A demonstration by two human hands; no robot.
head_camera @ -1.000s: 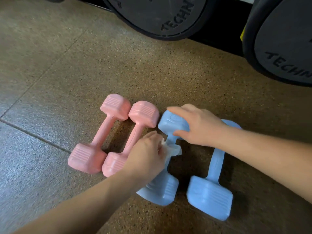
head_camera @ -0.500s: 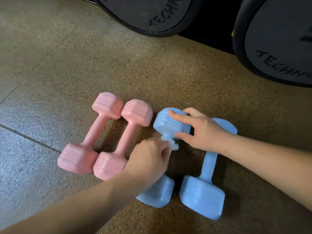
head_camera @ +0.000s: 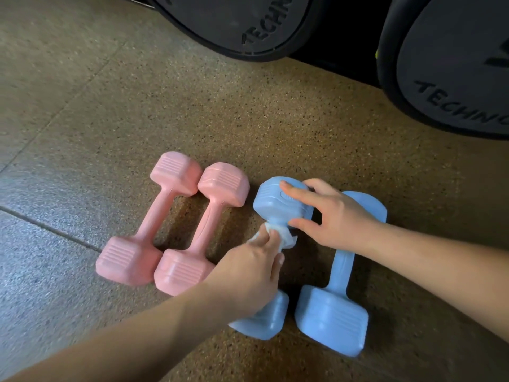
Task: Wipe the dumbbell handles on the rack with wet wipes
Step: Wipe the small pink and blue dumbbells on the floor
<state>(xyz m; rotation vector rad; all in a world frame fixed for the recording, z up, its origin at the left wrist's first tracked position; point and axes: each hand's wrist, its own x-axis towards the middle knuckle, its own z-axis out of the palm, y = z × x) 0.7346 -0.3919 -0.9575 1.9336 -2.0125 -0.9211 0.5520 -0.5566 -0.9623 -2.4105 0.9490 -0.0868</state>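
Two blue dumbbells lie on the speckled floor. My right hand (head_camera: 333, 216) grips the far head of the left blue dumbbell (head_camera: 271, 201), fingers over its top and thumb under it. My left hand (head_camera: 253, 274) holds a white wet wipe (head_camera: 283, 234) wrapped round that dumbbell's handle just below the far head, hiding most of the handle. The second blue dumbbell (head_camera: 334, 315) lies right beside it, its far head partly behind my right hand. Two pink dumbbells (head_camera: 146, 252) (head_camera: 203, 241) lie side by side to the left, untouched.
Two large black weight plates (head_camera: 234, 26) (head_camera: 451, 64) stand at the top, close behind the dumbbells. A floor seam (head_camera: 49, 230) runs across the left, with grey flooring nearer me.
My left hand has slid the wipe up the blue dumbbell's handle toward its far head. My right hand stays on that head.
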